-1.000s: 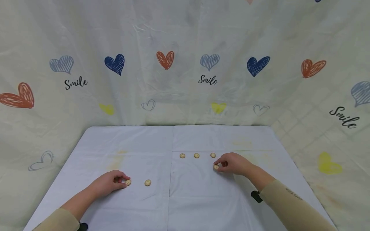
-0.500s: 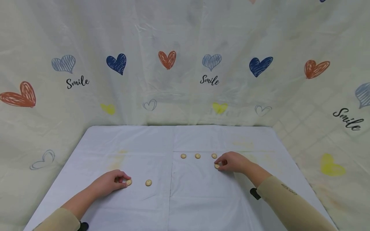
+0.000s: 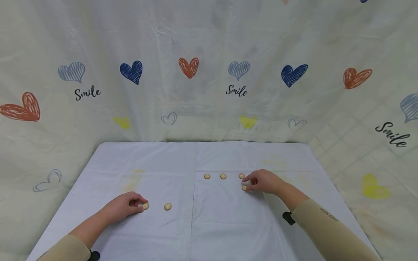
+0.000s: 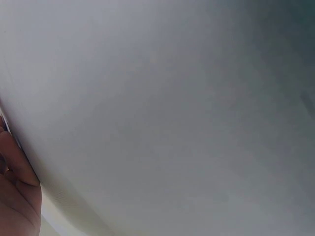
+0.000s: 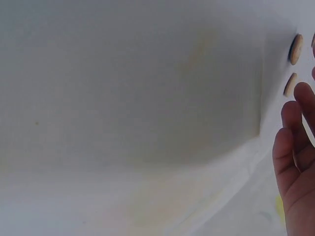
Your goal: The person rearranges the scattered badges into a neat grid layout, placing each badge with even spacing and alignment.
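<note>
Across the white surface (image 3: 215,232), left hand (image 3: 121,208) pinching one button, right hand (image 3: 264,181) loosened beside another.
Far edge well beyond every button, side edges flaring toward the lower corners of the frame, a broad stretch of cloth between the hands; since half a second ago the right index fingertip has lifted, so finger and thumb stand apart with the thumb at the edge of the right-hand button (image 3: 244,187), right of centre below the row of three buttons (image 3: 223,176), while the left finger and thumb grip the left-hand button (image 3: 145,206), lower left, as before; a loose button (image 3: 168,206) lies near it, all small, round and pale tan.
</note>
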`<state>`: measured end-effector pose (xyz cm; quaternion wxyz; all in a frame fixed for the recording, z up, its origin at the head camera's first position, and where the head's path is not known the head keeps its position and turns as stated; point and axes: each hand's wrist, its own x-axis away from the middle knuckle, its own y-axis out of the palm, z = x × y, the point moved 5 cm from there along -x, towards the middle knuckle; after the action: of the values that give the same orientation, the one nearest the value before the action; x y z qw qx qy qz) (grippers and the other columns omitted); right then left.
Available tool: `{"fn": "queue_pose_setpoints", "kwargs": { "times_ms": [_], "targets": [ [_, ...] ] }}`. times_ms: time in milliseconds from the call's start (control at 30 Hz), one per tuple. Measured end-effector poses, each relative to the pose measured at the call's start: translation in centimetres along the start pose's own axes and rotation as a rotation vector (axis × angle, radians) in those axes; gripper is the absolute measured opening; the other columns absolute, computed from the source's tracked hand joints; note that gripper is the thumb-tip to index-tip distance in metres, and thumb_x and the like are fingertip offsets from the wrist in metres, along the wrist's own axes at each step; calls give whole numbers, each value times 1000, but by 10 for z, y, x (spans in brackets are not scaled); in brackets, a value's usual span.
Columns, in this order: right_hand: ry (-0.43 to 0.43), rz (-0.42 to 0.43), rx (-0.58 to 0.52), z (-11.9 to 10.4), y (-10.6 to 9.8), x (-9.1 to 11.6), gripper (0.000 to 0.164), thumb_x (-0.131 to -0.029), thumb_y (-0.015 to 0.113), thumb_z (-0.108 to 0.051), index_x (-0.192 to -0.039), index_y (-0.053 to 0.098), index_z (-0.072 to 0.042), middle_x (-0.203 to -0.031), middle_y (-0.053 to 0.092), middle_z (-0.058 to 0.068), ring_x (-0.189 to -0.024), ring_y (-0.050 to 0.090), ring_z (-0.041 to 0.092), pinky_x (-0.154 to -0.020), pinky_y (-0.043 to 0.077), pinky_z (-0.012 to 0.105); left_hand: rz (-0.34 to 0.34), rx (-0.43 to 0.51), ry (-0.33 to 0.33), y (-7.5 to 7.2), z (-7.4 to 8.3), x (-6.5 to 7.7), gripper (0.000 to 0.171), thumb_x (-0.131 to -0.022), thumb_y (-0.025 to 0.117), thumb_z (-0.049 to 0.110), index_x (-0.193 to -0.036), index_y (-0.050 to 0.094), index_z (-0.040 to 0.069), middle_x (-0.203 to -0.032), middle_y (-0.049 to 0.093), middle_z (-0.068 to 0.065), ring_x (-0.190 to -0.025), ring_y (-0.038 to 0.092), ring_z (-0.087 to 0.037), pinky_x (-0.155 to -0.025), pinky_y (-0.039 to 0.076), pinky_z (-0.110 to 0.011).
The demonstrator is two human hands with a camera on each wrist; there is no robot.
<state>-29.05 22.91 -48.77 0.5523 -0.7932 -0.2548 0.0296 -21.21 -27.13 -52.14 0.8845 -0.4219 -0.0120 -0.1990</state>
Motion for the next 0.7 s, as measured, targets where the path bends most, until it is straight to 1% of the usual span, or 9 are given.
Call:
{"fn": "queue_pose_setpoints", "kwargs": {
  "times_ms": [167, 367, 500, 700],
  "targets": [
    [-35, 11, -5, -5, 0, -1, 32, -84, 79, -36, -114, 76, -24, -74, 56, -11, -72, 51, 10, -68, 42, 31, 5, 1, -2, 0, 0, 0, 18, -86, 78, 29, -104, 74, 25, -85, 53, 5, -78, 48, -8, -68, 39, -27],
    [-125, 11, 7, -17, 5, -8, 31, -86, 79, -33, -115, 76, -22, -76, 56, -13, -72, 51, 7, -68, 44, 28, 12, -8, -8, 0, -1, 1, 19, -86, 78, 30, -104, 74, 26, -85, 53, 6, -78, 48, -7, -68, 39, -26],
    [-153, 0, -6, -32, 9, -14, 30, -86, 79, -33, -115, 76, -24, -75, 57, -14, -72, 52, 7, -69, 45, 28, 11, -6, 9, -1, 1, 1, 19, -86, 78, 30, -104, 74, 25, -85, 53, 6, -78, 48, -7, -69, 39, -27],
    [-201, -21, -22, -67, 18, -29, 31, -86, 79, -33, -116, 76, -25, -75, 57, -14, -72, 53, 6, -69, 46, 27, 9, -18, 14, 1, 0, -1, 20, -86, 78, 31, -105, 73, 26, -85, 53, 7, -78, 48, -7, -69, 39, -26]
  ]
}}
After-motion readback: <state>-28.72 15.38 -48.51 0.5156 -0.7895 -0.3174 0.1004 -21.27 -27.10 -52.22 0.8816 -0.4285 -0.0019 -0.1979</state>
